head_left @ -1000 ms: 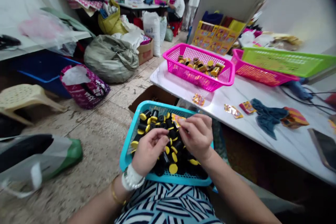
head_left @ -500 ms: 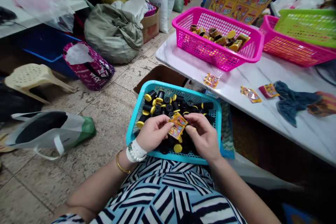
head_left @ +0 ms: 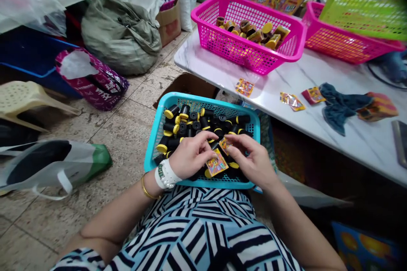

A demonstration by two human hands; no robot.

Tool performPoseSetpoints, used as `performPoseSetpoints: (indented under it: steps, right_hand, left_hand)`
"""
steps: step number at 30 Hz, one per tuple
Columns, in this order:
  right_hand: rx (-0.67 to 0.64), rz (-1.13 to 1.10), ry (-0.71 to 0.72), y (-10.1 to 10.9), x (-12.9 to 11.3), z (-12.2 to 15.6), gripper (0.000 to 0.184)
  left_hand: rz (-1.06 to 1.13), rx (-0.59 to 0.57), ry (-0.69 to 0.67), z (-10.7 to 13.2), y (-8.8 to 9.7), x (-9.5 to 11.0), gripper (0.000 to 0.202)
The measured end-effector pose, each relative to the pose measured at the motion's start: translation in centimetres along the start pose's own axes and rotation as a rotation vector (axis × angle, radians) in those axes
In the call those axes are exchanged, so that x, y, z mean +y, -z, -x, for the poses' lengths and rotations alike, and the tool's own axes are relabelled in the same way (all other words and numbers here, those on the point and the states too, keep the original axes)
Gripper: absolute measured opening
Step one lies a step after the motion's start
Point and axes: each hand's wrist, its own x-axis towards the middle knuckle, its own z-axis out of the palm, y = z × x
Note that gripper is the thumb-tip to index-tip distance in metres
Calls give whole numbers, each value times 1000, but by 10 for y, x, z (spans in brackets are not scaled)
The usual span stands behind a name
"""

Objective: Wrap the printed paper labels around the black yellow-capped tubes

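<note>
A turquoise basket point(head_left: 151, 149) rests on my lap, filled with several black cylinders with yellow caps point(head_left: 173, 112). My left hand point(head_left: 190, 154) and my right hand point(head_left: 252, 162) meet over the basket's near side. Between their fingers they hold a small orange and yellow printed sticker point(head_left: 216, 164), which seems wrapped around one black cylinder; the cylinder itself is mostly hidden by the fingers. A white bead bracelet and a gold bangle sit on my left wrist.
A white marble table point(head_left: 318, 114) stands to the right with a pink basket point(head_left: 244, 57) of wrapped pieces, more baskets point(head_left: 349, 42), loose stickers point(head_left: 244, 87) and a blue cloth point(head_left: 337, 108). Bags point(head_left: 121, 38), a cardboard box point(head_left: 190, 87) and a plastic stool point(head_left: 19, 101) crowd the floor.
The view tilted down and the basket came nearer. The sticker, held flat between both hands half a second ago, now sits lower and tilted, with my hands closer to the basket's near rim.
</note>
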Motion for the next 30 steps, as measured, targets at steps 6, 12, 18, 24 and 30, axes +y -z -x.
performPoseSetpoints:
  steps: [6,12,18,24,30]
  right_hand:
    - [-250,-432,-212,-26,-4,-2,39]
    - [152,-311,-169,-46,-2,-2,47]
    - [113,-331,-136,-55,-14,-1,35]
    - [-153,-704,-320,-61,-18,8,23]
    - [-45,-853,-426,-72,-11,17,31]
  left_hand:
    - [57,197,-39,-2,0,3,29]
    - [162,471,17,29,-2,15,17]
    - [236,317,145,41,-15,3,18]
    - [296,279,225,36,-7,-13,21]
    - [301,440,163,47,-6,-8,18]
